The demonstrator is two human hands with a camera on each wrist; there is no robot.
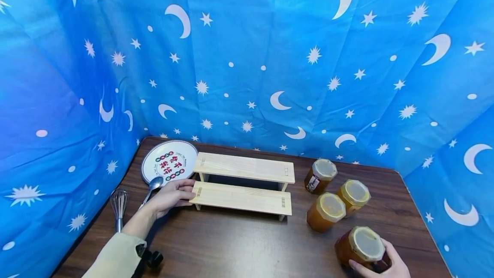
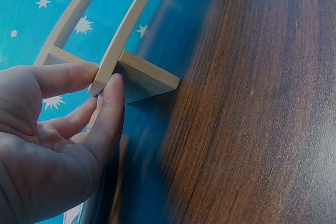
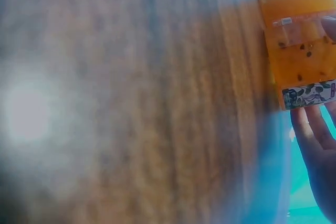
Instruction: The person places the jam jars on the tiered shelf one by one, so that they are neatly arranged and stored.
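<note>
1. Here the left hand (image 1: 173, 195) pinches the left end of the two-step wooden rack (image 1: 243, 182), steadying it on the surface (image 1: 239, 248).
2. The right hand (image 1: 380, 265) wraps the nearest jar (image 1: 362, 248); three jars (image 1: 335, 192) stand beside the rack.
3. Likely next: lifting it clear onto a step, upright.

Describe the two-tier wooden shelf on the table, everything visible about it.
The wooden shelf is a small stepped rack of pale, unfinished-looking wood: two long flat boards, the rear one higher, the front one lower, on short block legs. It stands upright on the dark wooden table, between the round plate and the jars. Both boards are bare. The left hand touches the left end of the lower board, thumb and fingers on either side of its edge.
</note>
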